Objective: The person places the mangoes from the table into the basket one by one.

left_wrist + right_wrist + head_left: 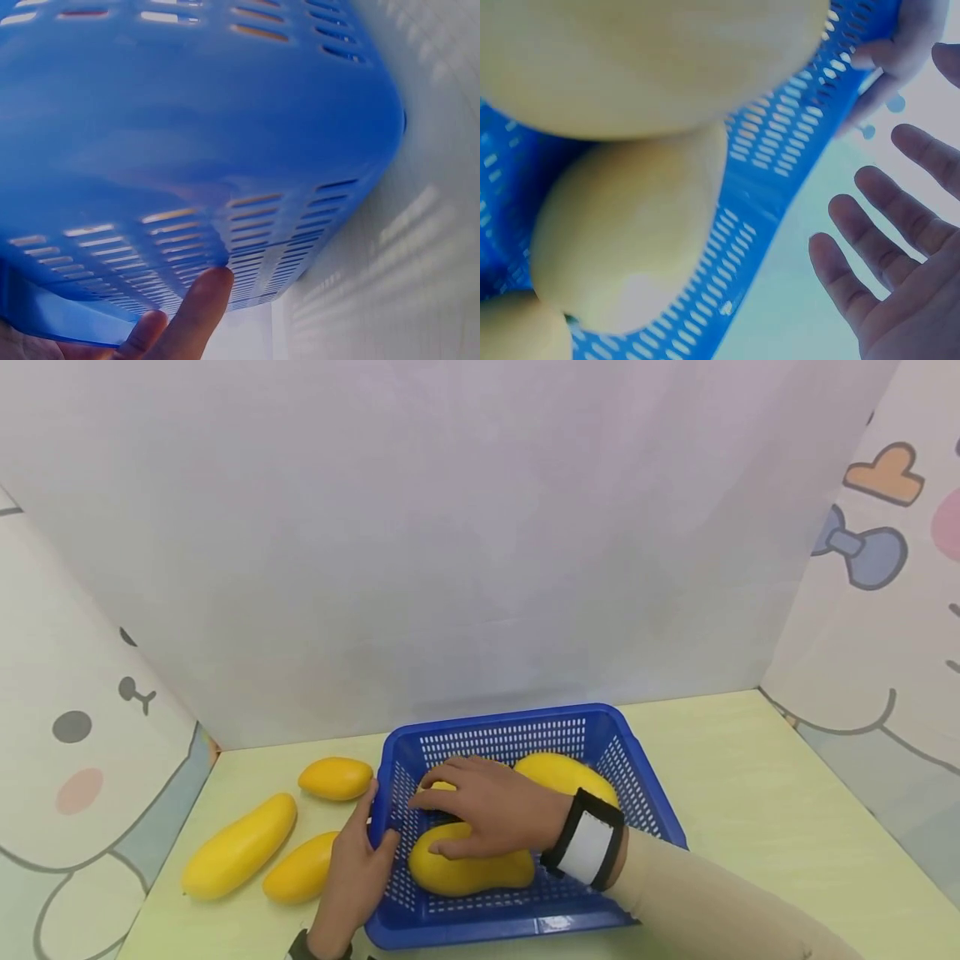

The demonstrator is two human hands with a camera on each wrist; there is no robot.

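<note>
A blue plastic basket (457,935) with slotted walls stands on the table and holds several yellow mangoes. One mango (480,878) lies near the front, another mango (562,772) at the back right, and a third is partly hidden by my right hand. My left hand (354,877) grips the basket's left rim, thumb on the inner side. Its fingers (196,311) touch the slotted outer wall in the left wrist view. Over the basket hovers my right hand (495,802), fingers spread and holding nothing. In the right wrist view its fingers (907,210) are apart from the mangoes.
Left of the basket lie a small mango (335,778), a long mango (240,847) and another mango (300,870) partly behind my left hand. A pale wall (480,568) rises behind the table (750,793), with cartoon-printed panels on both sides.
</note>
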